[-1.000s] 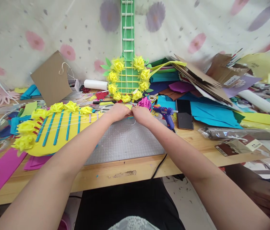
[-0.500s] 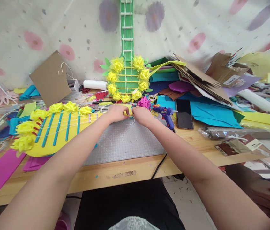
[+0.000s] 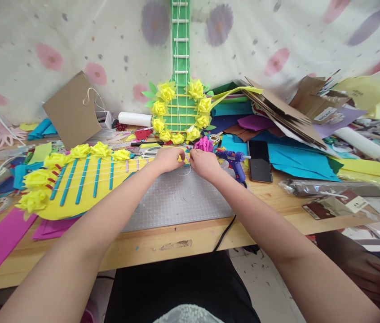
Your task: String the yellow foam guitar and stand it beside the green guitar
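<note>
A yellow craft guitar (image 3: 72, 202) lies on the table, with yellow flowers along its edge, blue strips across its body and thin white strings running toward its neck. My left hand (image 3: 170, 159) is closed at the far end of the neck, fingertips pinched together. Close beside it, my right hand (image 3: 204, 163) is pinched shut. A thin white string (image 3: 183, 174) makes a small loop below and between the two hands. Both hands appear to grip this string, though the fingers partly hide it. Part of the neck lies behind my left hand and forearm.
Behind my hands stands a green craft guitar (image 3: 182, 110) ringed with yellow flowers. A blue glue gun (image 3: 235, 162) and a phone (image 3: 260, 161) lie to the right. Under my hands is a grey cutting mat (image 3: 179, 202). Scissors (image 3: 146, 151) and coloured sheets (image 3: 298, 157) surround them.
Both hands stay at the neck's end, with only slight finger movement. The right fingers sit a little farther from the left ones. The whole view has shifted slightly.
</note>
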A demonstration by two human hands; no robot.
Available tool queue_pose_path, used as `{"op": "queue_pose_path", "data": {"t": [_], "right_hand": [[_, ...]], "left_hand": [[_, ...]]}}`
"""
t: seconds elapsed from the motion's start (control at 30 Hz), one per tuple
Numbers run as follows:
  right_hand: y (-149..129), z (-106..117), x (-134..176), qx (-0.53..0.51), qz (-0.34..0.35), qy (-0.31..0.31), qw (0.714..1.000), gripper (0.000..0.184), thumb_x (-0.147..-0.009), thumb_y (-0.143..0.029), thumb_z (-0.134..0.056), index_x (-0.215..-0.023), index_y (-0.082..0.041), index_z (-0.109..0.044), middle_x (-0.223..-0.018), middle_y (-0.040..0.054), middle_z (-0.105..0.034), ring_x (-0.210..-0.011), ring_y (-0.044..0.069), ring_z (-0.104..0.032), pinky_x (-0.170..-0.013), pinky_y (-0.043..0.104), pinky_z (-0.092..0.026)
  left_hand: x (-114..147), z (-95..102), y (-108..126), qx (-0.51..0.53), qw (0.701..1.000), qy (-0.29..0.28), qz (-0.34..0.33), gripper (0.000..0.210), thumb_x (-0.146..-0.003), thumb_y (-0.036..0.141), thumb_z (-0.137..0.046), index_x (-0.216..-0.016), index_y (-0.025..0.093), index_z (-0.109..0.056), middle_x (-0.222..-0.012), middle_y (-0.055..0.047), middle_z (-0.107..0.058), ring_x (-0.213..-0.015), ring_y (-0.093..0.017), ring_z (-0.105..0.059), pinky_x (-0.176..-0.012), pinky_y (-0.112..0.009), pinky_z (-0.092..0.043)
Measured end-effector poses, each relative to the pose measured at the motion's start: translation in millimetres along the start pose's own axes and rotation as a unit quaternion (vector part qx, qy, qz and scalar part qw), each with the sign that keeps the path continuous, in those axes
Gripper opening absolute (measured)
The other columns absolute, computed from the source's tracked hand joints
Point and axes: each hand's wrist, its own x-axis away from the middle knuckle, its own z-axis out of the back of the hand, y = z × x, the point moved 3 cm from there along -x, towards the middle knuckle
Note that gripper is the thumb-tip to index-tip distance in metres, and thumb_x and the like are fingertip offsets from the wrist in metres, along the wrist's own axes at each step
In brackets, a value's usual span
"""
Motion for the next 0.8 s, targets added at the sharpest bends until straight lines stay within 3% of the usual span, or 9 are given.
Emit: {"op": "queue_pose_path", "data": {"t": [0.23,0.5,0.67,0.8], "right_hand": [[-1.6,-6.7,-1.4,0.008,-0.025,0.007,1.0,0.031,-0.091,-0.024,-0.03,-0.107,-0.013,-0.055,-0.097,0.0151,-0.066,-0.085,0.022,-0.063,-0.068,0.03,-0.044],[-1.1,-5.5,1.3,0.007,-0.013,-0.005,1.0,0.029,-0.087,-0.018,-0.035,-0.103,-0.012,-0.058,-0.096,0.0157,-0.066,-0.086,0.024,-0.064,-0.067,0.031,-0.046],[-1.8,-0.9,1.6,0.014,-0.019,-0.034,0.999,0.031,-0.084,-0.012,-0.036,-0.101,-0.013,-0.062,-0.097,0.0151,-0.067,-0.088,0.023,-0.064,-0.068,0.03,-0.046],[-3.2,1.8,0.2,0.022,-0.016,-0.038,0.999,0.031,-0.085,-0.013,-0.036,-0.101,-0.014,-0.063,-0.096,0.0149,-0.067,-0.089,0.023,-0.064,-0.069,0.03,-0.047]], "left_hand": [[-7.5,-3.7,6.4,0.027,0.999,0.015,0.036,0.026,-0.073,0.041,-0.051,-0.089,0.027,-0.067,-0.091,-0.003,-0.068,-0.084,-0.021,-0.063,-0.067,-0.028,-0.044],[-14.2,-11.7,7.3,0.053,0.996,-0.012,0.074,0.025,-0.069,0.039,-0.055,-0.087,0.028,-0.068,-0.093,-0.003,-0.07,-0.086,-0.022,-0.063,-0.071,-0.031,-0.047],[-17.2,-8.1,10.0,0.089,0.986,-0.056,0.129,0.025,-0.064,0.035,-0.059,-0.085,0.026,-0.07,-0.09,-0.004,-0.071,-0.084,-0.022,-0.064,-0.067,-0.029,-0.047],[-19.0,-4.9,11.7,0.109,0.983,-0.075,0.13,0.024,-0.063,0.033,-0.062,-0.084,0.025,-0.07,-0.092,-0.004,-0.071,-0.082,-0.021,-0.064,-0.067,-0.028,-0.047]]}}
